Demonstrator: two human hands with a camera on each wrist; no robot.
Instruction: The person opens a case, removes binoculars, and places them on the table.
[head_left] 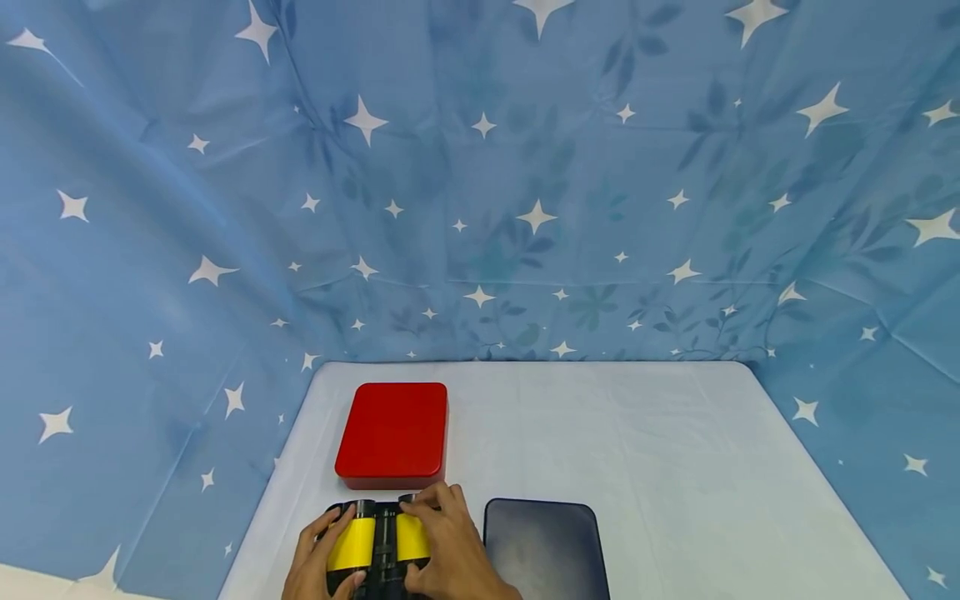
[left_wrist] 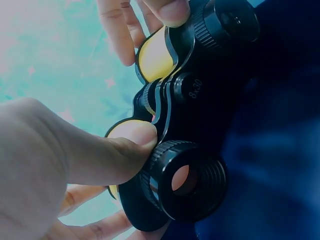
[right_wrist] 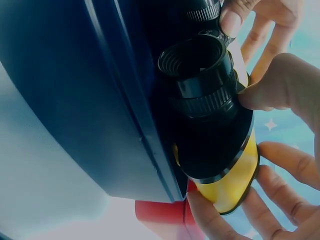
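A pair of black and yellow binoculars (head_left: 384, 550) is held between both hands at the near left of the table. My left hand (head_left: 311, 557) grips the left barrel, fingers around its outer side and thumb on the near end. The right barrel is gripped by my right hand (head_left: 461, 546), whose fingers reach over its far end. In the left wrist view the thumb (left_wrist: 125, 150) presses beside a ribbed black eyepiece (left_wrist: 187, 182), and "8x30" is marked near the hinge. Curled fingers (right_wrist: 280, 200) support the yellow side in the right wrist view.
Just beyond the binoculars sits a red box (head_left: 393, 429) with rounded corners. To the right of my right hand lies a dark navy box (head_left: 547, 546). Both rest on a white table (head_left: 637, 467), and a blue star-patterned curtain (head_left: 450, 167) hangs around its back and sides.
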